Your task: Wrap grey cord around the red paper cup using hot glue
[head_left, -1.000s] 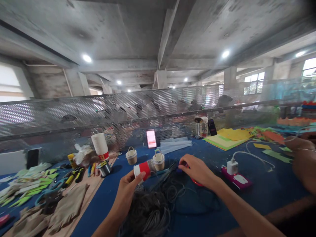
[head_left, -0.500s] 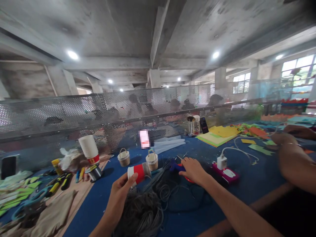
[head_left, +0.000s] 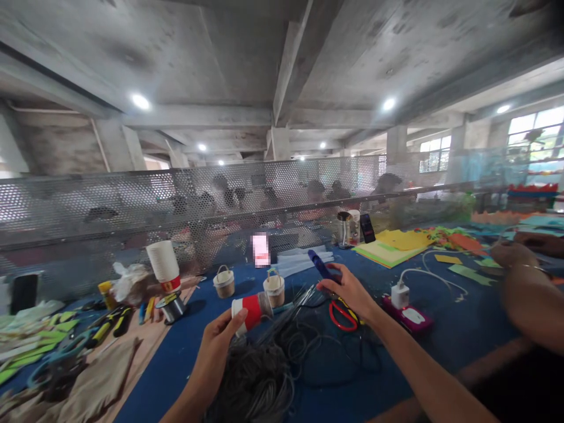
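My left hand [head_left: 220, 335] is wrapped round a red and white paper cup [head_left: 251, 311], which lies tilted on its side with grey cord wound about its right end. In my right hand [head_left: 348, 289] is a blue glue gun [head_left: 321, 265], lifted off the table and pointing up and to the left. Red-handled scissors [head_left: 342, 317] lie just below that hand. Beneath the cup spreads a tangled bundle of grey cord [head_left: 255, 376]. Two small cord-wrapped cups with handles, one a little basket [head_left: 224, 283] and the other a second basket [head_left: 274, 289], stand behind the cup.
Stacked paper cups [head_left: 163, 264] rest on a wire spool [head_left: 171, 306] at left, near cutters and cloth. A purple power strip [head_left: 408, 317] with a white charger sits at right, close to another person's arm [head_left: 529, 288]. Coloured sheets [head_left: 392, 247] and a mesh divider [head_left: 299, 197] are behind.
My right hand has picked up the blue glue gun from beside the scissors and raised it, uncovering the red handles. My left hand keeps the cup in much the same place.
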A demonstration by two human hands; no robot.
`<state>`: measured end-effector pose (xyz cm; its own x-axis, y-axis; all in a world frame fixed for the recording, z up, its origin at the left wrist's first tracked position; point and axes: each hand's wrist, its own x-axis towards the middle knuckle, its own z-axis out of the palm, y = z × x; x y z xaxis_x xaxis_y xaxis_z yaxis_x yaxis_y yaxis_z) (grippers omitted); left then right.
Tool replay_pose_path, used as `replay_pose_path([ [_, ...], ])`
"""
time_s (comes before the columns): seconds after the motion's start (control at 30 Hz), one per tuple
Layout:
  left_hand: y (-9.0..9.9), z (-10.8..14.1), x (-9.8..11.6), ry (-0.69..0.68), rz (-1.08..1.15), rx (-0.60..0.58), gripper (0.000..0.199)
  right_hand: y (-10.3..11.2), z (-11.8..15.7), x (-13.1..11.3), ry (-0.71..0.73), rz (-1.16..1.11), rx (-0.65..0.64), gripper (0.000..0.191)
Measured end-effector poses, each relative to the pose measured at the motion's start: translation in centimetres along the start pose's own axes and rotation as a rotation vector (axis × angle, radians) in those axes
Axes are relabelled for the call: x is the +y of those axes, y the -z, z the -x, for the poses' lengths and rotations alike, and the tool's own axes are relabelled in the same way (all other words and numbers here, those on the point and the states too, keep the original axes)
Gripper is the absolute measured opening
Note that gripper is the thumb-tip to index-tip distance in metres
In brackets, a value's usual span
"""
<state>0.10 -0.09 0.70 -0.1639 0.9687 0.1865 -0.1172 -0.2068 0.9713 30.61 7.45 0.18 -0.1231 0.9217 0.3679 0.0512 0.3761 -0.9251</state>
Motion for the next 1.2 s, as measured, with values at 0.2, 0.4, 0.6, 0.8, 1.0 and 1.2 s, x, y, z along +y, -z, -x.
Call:
replay_pose_path([
  [0.2,0.0,0.1,-0.1,-0.002,-0.016,-0.027,0.049,-2.3,1.1,-1.5,-0.032,-0.357,-0.077,0.048],
  [0.4,0.0,0.0,-0.4,0.017,0.008,-0.005,0.047,-3.9,2.0,-1.9,-0.083,-0.1,-0.093,0.042],
  [0.6,0.1,0.1,-0.5,0.012,0.05,-0.037,0.035,-5.6,3.5,-2.2,-0.049,0.043,-0.172,0.035],
  [0.8,0.2,0.1,-0.8,0.039,0.083,-0.074,0.035,-6.2,4.4,-1.7,0.14,0.035,-0.251,0.031],
  [1.0,0.2,0.1,-0.7,0.036,0.095,-0.046,0.035,-6.0,4.4,-1.3,0.249,0.064,-0.298,0.03],
  [1.2,-0.1,0.2,-0.4,0.039,0.097,-0.023,0.034,-6.1,4.3,-0.8,0.284,0.095,-0.312,0.027],
])
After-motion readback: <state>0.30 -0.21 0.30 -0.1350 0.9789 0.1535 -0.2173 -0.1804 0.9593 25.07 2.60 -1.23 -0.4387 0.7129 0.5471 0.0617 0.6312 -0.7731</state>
